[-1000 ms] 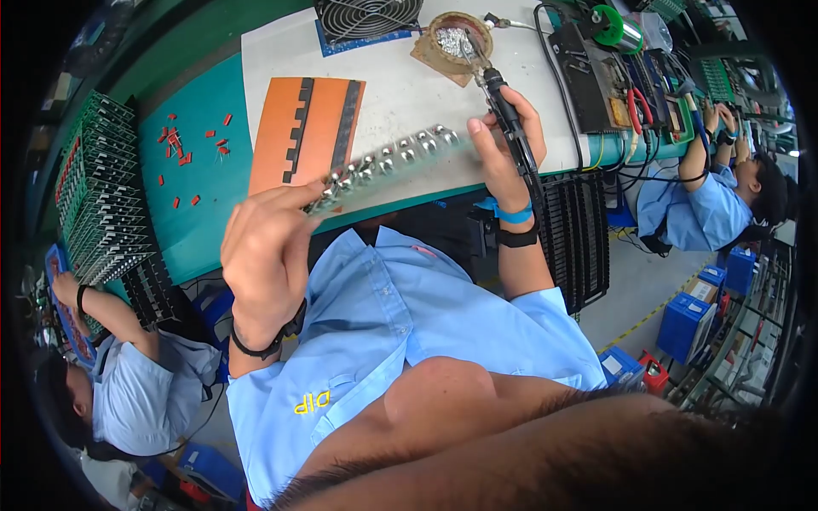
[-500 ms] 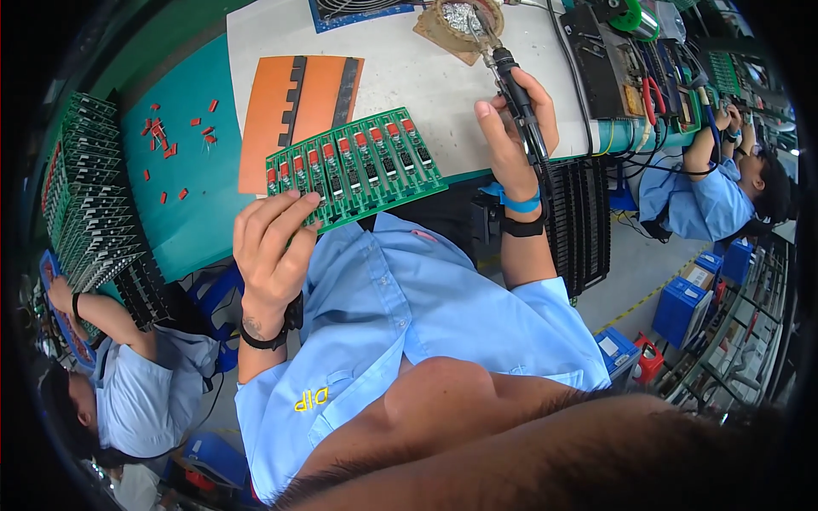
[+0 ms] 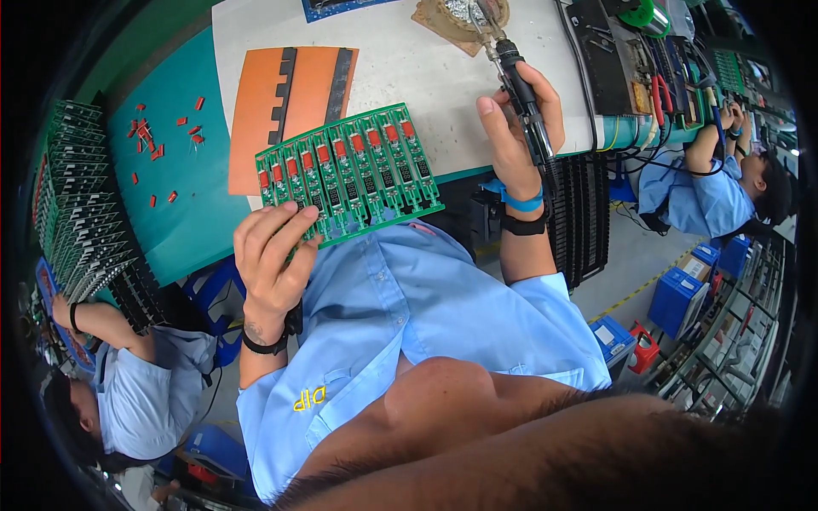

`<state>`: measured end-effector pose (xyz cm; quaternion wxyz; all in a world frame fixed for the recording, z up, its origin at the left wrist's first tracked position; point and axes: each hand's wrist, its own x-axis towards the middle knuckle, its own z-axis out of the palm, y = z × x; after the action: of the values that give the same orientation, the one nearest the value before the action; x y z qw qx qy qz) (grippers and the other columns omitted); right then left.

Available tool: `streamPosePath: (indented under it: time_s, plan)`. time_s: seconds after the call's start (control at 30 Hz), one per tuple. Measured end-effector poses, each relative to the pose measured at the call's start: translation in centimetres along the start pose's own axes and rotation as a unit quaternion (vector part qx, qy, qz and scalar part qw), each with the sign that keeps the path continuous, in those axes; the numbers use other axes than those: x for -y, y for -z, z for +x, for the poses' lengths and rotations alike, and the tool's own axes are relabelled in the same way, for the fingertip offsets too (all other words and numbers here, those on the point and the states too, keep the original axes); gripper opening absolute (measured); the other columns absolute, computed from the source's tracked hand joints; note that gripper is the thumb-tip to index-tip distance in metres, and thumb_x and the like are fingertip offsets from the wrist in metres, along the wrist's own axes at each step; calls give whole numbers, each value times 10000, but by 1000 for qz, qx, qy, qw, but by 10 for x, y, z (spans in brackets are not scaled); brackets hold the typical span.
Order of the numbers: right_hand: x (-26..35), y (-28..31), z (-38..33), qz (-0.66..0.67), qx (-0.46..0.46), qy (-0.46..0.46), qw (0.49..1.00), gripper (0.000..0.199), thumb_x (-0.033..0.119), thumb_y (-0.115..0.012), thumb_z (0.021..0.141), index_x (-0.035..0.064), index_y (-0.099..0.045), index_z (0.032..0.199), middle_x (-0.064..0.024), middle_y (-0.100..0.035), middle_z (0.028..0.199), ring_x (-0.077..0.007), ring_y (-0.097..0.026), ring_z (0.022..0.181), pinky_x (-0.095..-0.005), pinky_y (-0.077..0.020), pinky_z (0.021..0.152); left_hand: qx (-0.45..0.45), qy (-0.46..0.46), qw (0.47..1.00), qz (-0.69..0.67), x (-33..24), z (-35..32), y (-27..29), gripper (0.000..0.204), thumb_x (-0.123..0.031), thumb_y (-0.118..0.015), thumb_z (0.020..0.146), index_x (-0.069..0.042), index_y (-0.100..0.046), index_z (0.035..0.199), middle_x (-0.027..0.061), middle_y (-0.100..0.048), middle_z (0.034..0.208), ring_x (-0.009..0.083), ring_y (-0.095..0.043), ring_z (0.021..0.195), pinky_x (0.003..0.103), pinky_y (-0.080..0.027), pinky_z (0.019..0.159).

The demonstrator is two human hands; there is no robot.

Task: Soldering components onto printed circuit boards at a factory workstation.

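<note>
A green circuit board panel [image 3: 349, 175] is held at its near left corner by my left hand [image 3: 274, 251], fingers on top. It tilts over the table's front edge. Red rectangular parts line its far side, with dark parts below them. My right hand [image 3: 521, 140] is wrapped round a black soldering iron [image 3: 530, 115], apart from the board. The iron's metal tip points away from me, over a round tip-cleaning holder [image 3: 464, 17] filled with silvery shavings. Whether the tip touches the shavings is unclear.
An orange board [image 3: 256, 106] with black strips lies behind the panel. Loose red components [image 3: 145, 136] are scattered on the green mat at left. Stacked circuit boards [image 3: 77, 204] stand at far left; tools [image 3: 656, 94] lie at right. Co-workers sit on both sides.
The circuit board panel has shifted slightly left and tipped so its face shows more. My right hand stays near the same place with the soldering iron.
</note>
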<state>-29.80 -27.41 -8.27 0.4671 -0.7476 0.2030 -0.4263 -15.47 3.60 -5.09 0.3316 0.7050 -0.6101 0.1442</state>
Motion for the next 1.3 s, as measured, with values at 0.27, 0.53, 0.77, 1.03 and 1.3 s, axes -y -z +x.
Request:
streamPosePath:
  time_s: [0.27,0.53,0.77,1.03,1.3]
  plan:
    - [2,0,1,-13,6,21,1000,575,-59,-809,887,-5,-575,1410,-81,-649,1122,-103,-632,953,-244,-565,800,25,7,1000,-7,-7,-8,0,358,41,-812,780,-81,-598,1039,96,-760,1191,321,-694,1137,489,-541,951]
    - [1,0,-1,-9,7,16,1000,583,-57,-813,883,-10,-572,1411,-90,-650,1137,-109,-632,949,-251,-568,804,47,13,999,15,-10,-19,-1,316,-45,-850,808,-129,-606,991,47,-758,1235,275,-682,1178,453,-521,1003]
    - [1,-1,0,15,-11,-23,1000,583,44,-885,828,33,-632,1353,-84,-660,1165,-125,-660,926,-264,-574,841,56,15,998,22,-12,-22,-2,301,-48,-853,807,-128,-628,990,39,-757,1244,266,-677,1194,442,-509,1024]
    - [2,1,-1,-16,11,4,1000,577,-48,-801,893,-7,-568,1420,-86,-655,1125,-112,-635,966,-256,-569,819,52,21,998,17,-12,-24,-4,267,-48,-854,802,-127,-645,949,35,-759,1248,258,-668,1211,440,-509,1029]
    - [7,-3,-1,11,-15,-30,999,558,28,-860,842,27,-632,1352,-75,-657,1157,-122,-645,923,-265,-561,829,51,19,998,17,-12,-25,-3,256,-63,-854,812,-131,-644,941,33,-760,1249,252,-668,1213,438,-509,1036]
